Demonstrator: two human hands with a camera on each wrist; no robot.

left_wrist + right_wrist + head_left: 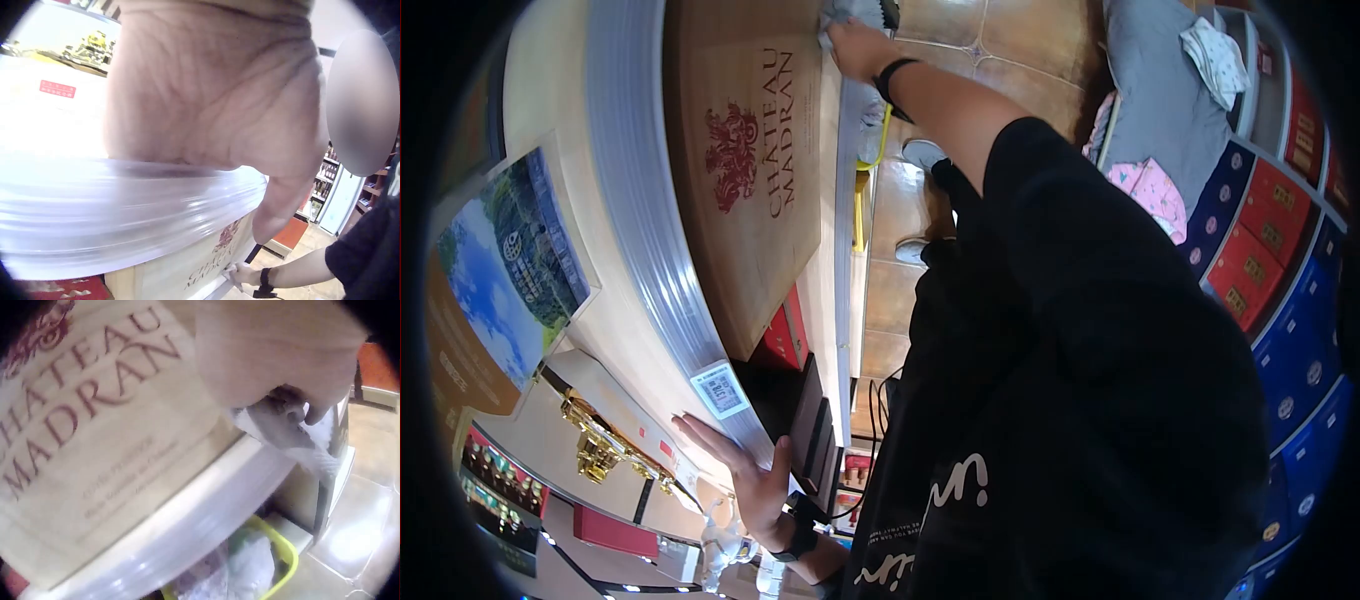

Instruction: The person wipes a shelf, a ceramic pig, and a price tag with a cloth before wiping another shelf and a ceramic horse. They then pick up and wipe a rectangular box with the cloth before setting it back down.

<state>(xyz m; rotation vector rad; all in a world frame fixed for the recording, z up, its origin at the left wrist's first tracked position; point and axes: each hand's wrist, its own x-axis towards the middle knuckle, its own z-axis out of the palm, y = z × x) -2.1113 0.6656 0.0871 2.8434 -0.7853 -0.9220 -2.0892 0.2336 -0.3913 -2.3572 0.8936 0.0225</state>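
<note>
My right hand [862, 50] grips a crumpled white cloth [312, 450] at the shelf's end. Fingers of that hand curl into the cloth, which lies against the shelf edge [181, 531]. Beside it stands a pale wooden wine box [790, 230] printed with "Château Madran" in dark red. My left hand [755, 490] rests with straight fingers on the upper ledge, where a shiny clear plastic strip [655, 250] runs along the edge. Its thumb hangs down over the front side of the strip [156, 212], near a small QR-code label [720, 388].
Below the shelf sits a yellow-rimmed bin [287, 556] with a plastic liner. A gold ornament [600, 440] and a landscape picture [515, 270] stand on the ledge. Behind me are red boxes [1260, 240], blue boxes [1300, 340] and a grey cloth-covered surface [1160, 80].
</note>
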